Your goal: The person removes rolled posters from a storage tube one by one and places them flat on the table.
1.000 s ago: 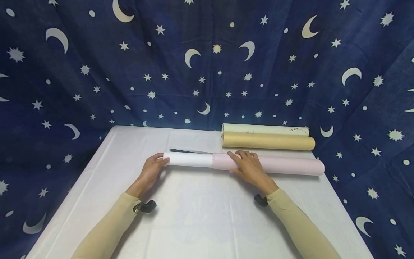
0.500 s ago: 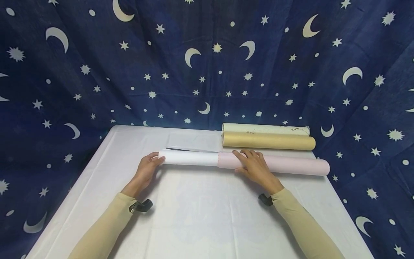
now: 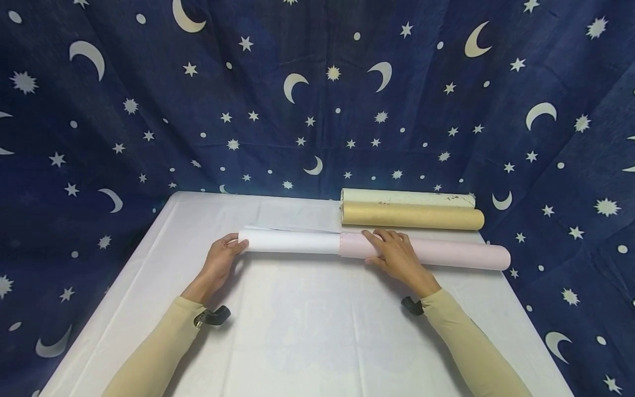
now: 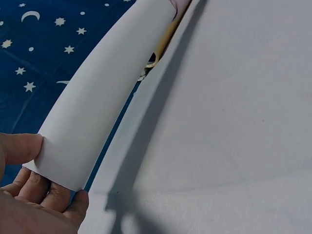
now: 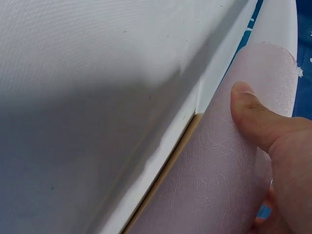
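A white paper roll (image 3: 292,242) sticks out of the left end of a pink textured roll (image 3: 461,253), the two in one line over the table. My left hand (image 3: 220,258) pinches the white roll's outer end; in the left wrist view the thumb (image 4: 22,147) lies on its outside and the fingers are at its end edge. Around the pink roll, near its left end, my right hand (image 3: 397,256) grips with the thumb (image 5: 248,109) on the near side. A thin edge of white sheet shows behind the white roll.
Behind the pink roll, a gold roll (image 3: 412,215) and a cream roll with a floral print (image 3: 402,196) lie side by side at the back right. A white cloth covers the table (image 3: 297,331). A dark blue curtain (image 3: 317,99) with moons and stars hangs behind.
My left hand has moved left with the white roll's end, and my right hand has moved right with the pink roll. More of the white roll shows between them.
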`<action>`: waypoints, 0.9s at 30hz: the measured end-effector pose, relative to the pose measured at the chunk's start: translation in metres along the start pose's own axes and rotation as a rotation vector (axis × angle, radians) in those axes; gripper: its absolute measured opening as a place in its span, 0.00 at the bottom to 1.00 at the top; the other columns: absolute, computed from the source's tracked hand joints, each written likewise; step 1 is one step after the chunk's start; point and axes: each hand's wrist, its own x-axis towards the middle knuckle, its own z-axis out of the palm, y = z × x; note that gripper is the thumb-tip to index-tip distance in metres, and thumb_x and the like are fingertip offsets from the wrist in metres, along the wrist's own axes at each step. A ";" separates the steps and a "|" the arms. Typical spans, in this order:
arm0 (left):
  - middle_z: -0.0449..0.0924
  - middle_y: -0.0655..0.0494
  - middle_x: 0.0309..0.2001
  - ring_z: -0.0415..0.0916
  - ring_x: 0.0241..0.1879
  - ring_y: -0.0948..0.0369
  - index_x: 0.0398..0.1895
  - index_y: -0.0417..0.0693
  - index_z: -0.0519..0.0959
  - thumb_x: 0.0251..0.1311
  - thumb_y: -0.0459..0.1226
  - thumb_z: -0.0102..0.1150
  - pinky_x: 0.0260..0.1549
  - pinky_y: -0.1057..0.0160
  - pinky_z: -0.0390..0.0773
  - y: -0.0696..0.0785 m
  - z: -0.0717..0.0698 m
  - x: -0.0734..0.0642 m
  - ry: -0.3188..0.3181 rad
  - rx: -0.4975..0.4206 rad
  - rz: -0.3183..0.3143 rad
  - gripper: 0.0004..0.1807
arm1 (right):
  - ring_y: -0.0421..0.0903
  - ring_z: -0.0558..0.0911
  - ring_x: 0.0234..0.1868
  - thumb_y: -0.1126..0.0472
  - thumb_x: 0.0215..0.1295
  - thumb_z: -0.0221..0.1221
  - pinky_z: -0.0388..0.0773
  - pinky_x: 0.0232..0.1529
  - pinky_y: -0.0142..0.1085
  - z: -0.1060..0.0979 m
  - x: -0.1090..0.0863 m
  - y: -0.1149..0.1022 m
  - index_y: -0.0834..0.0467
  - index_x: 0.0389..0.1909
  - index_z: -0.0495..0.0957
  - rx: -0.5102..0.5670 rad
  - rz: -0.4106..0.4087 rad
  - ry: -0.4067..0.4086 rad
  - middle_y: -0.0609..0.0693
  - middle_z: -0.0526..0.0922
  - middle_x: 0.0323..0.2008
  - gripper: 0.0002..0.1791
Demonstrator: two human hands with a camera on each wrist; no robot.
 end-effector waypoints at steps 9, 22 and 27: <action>0.71 0.36 0.66 0.72 0.59 0.56 0.67 0.35 0.64 0.69 0.41 0.55 0.70 0.55 0.62 -0.001 -0.005 0.001 0.048 0.004 -0.009 0.29 | 0.63 0.74 0.60 0.44 0.58 0.66 0.66 0.59 0.62 0.000 -0.003 0.009 0.48 0.71 0.64 0.013 0.012 -0.002 0.59 0.75 0.61 0.41; 0.76 0.40 0.63 0.74 0.49 0.68 0.68 0.36 0.63 0.70 0.42 0.54 0.70 0.54 0.61 -0.003 -0.018 -0.003 0.080 0.002 -0.010 0.29 | 0.63 0.73 0.62 0.44 0.59 0.66 0.64 0.61 0.62 -0.002 -0.005 0.020 0.48 0.72 0.64 0.035 0.040 -0.024 0.58 0.74 0.62 0.41; 0.75 0.40 0.63 0.73 0.47 0.69 0.69 0.36 0.62 0.70 0.43 0.54 0.68 0.56 0.62 -0.004 -0.025 -0.003 0.110 0.006 -0.015 0.30 | 0.63 0.73 0.63 0.45 0.59 0.66 0.64 0.62 0.63 -0.003 -0.004 0.025 0.48 0.72 0.63 0.048 0.047 -0.025 0.57 0.74 0.62 0.41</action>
